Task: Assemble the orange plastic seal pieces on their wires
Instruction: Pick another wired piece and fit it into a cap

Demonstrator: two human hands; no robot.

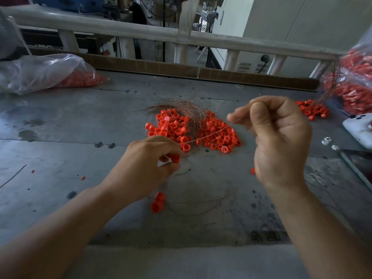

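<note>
Nearest my feed, two bare forearms (66, 224) reach up from the bottom edge over the grey metal table (60, 137), which is scuffed and stained. From my remote seat I see a clear plastic bag (40, 71) of orange pieces slumped at the far left. A fuller bag (354, 81) sits at the far right with wires sticking out of it. Mid-table lies the main pile of orange seal pieces (213, 135), with a bundle of copper wires (187, 109) draped across its far side. A smaller heap (313, 110) sits near the right-side bag. The right hand (279, 137), raised to the right of the pile, pinches one thin wire (211, 133) between thumb and forefinger, its other fingers curled into the palm. That wire runs down and left across the pile to the left hand (149, 160), just in front of the pile, whose thumb and fingertips pinch a single seal piece (175, 158). Two joined seal pieces (158, 202) lie on the table beside the left wrist. A few small white parts (327, 142) lie near a white device (358, 129) at the right edge.
</note>
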